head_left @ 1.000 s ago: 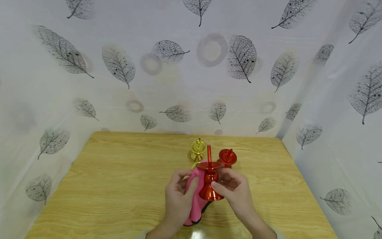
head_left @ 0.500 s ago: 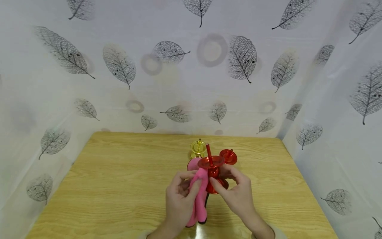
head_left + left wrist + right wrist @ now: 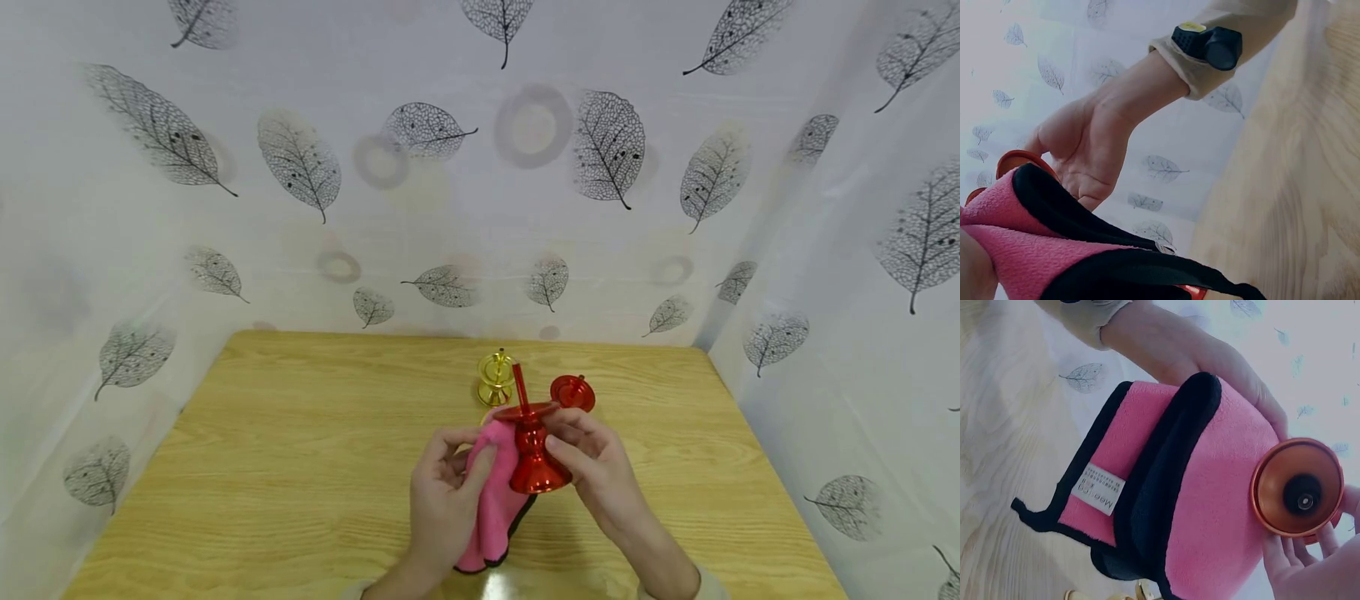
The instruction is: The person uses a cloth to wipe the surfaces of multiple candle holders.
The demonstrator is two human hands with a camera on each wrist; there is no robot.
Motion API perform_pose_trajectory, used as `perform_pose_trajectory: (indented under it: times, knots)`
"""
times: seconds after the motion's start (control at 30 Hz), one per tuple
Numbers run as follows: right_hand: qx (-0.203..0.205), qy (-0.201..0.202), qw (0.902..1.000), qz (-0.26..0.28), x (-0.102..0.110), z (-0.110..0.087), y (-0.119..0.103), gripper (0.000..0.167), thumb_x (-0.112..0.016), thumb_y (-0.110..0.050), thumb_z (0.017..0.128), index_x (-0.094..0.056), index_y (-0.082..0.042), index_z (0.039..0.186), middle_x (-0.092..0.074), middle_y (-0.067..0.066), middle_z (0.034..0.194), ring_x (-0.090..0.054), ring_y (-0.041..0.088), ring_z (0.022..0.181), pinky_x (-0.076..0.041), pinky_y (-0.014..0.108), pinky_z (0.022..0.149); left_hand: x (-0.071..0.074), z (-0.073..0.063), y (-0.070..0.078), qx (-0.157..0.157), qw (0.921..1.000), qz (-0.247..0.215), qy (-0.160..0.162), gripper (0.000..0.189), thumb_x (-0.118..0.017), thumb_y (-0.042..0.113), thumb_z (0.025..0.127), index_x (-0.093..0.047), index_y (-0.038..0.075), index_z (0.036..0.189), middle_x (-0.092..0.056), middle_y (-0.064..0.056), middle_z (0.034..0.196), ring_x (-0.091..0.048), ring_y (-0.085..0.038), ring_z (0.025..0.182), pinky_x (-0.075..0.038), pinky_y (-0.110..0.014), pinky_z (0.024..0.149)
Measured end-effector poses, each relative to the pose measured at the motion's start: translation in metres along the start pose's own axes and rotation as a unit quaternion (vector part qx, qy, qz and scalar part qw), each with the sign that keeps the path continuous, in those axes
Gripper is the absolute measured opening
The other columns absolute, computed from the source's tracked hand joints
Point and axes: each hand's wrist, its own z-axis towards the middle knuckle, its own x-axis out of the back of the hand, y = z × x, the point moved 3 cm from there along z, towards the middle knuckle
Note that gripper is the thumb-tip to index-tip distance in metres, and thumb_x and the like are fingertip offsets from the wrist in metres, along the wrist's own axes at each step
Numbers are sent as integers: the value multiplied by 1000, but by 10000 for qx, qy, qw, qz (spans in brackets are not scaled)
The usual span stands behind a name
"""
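Note:
My right hand (image 3: 603,471) grips a shiny red candle holder (image 3: 534,475) by its waist, off the table. Its dish and upright stem lean slightly left. In the right wrist view, the hollow underside of the holder's base (image 3: 1272,487) faces the camera. My left hand (image 3: 446,500) pinches a pink cloth (image 3: 491,517) with black edging, which lies against the holder's left side and hangs below the fingers. A white label (image 3: 1099,489) shows on the cloth. Some fingers of both hands are hidden behind the cloth and holder.
Behind the hands, a gold candle holder (image 3: 495,392) and another red one (image 3: 572,392) stand on the wooden table (image 3: 315,450). A further gold piece is mostly hidden behind the cloth. Leaf-patterned sheeting (image 3: 480,208) encloses the table's back and sides.
The red holder tipped, its base swinging away to the right, then came back nearly upright, now leaning left. The cloth rose behind its dish and dropped again. Both hands kept their hold.

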Motion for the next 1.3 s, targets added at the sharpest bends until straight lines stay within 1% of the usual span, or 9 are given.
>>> perform_pose_trajectory:
  times: [0.1, 0.23, 0.37, 0.57, 0.67, 0.9, 1.0, 1.17, 1.3]
  knots:
    - [149, -75, 9998, -94, -1, 0, 2, 36, -59, 6, 101, -70, -23, 120, -74, -10, 119, -68, 5, 108, -62, 23, 93, 1, 0, -1, 175, 9998, 0, 28, 13, -68, -12, 94, -62, -8, 106, -71, 10, 106, -76, -5, 91, -64, -19, 71]
    - [817, 154, 9929, -854, -4, -2, 2, 33, -67, 10, 96, -69, -12, 120, -76, -10, 113, -71, 7, 100, -63, 22, 86, 1, 1, -2, 464, 9989, -8, 49, 14, -68, -10, 95, -62, -8, 107, -72, 8, 107, -77, -7, 93, -66, -22, 75]
    - [1608, 571, 9689, -1795, -10, -3, 1, 31, -72, 14, 90, -67, 3, 118, -75, -9, 108, -72, 7, 92, -63, 22, 79, 0, 1, -2, 724, 9973, -5, 105, 15, -69, -9, 95, -63, -8, 108, -72, 7, 108, -77, -8, 94, -66, -25, 77]
    - [1840, 1212, 9310, -2912, -10, -3, 2, 33, -81, 10, 85, -71, -3, 113, -76, 5, 103, -72, 4, 86, -58, 20, 68, -3, -1, 2, 610, 9981, 29, 43, 14, -69, -10, 94, -63, -6, 106, -72, 8, 107, -77, -9, 94, -67, -25, 74]
    - [2041, 1275, 9217, -3043, -9, -2, 6, 33, -81, 12, 84, -72, -2, 113, -76, 13, 102, -72, 4, 85, -58, 20, 67, -6, -2, 3, 579, 9983, 75, 9, 14, -69, -10, 94, -64, -5, 106, -72, 4, 107, -77, -8, 94, -67, -26, 73]
    - [2189, 1271, 9380, -2367, -11, -6, 8, 34, -77, 20, 82, -70, 5, 112, -76, -9, 106, -72, 3, 85, -61, 17, 71, -6, 0, 1, 689, 9970, 349, 39, 14, -70, -8, 95, -64, -4, 107, -74, -17, 110, -77, -7, 92, -66, -24, 71]
    - [2454, 1083, 9426, -1990, -14, -9, 5, 36, -73, 26, 80, -67, 10, 111, -75, -10, 108, -72, 4, 86, -63, 18, 75, -5, 2, -1, 784, 9964, 316, 17, 15, -70, -8, 95, -64, -5, 108, -73, -20, 112, -77, -7, 91, -66, -24, 70]
    - [2768, 750, 9425, -1716, -20, -14, 1, 33, -74, 21, 83, -65, 11, 113, -75, -7, 111, -73, 6, 90, -64, 20, 79, -5, 4, -6, 973, 9951, 161, -17, 15, -66, -9, 96, -63, -6, 110, -73, -20, 114, -77, -8, 87, -65, -23, 69]
    - [2820, 842, 9368, -1894, -21, -15, 0, 35, -76, 21, 82, -67, 8, 113, -75, -7, 111, -73, 5, 91, -63, 19, 80, -6, 4, -7, 859, 9963, 47, -47, 13, -66, -10, 96, -62, -7, 109, -72, -14, 112, -77, -9, 87, -66, -24, 71]
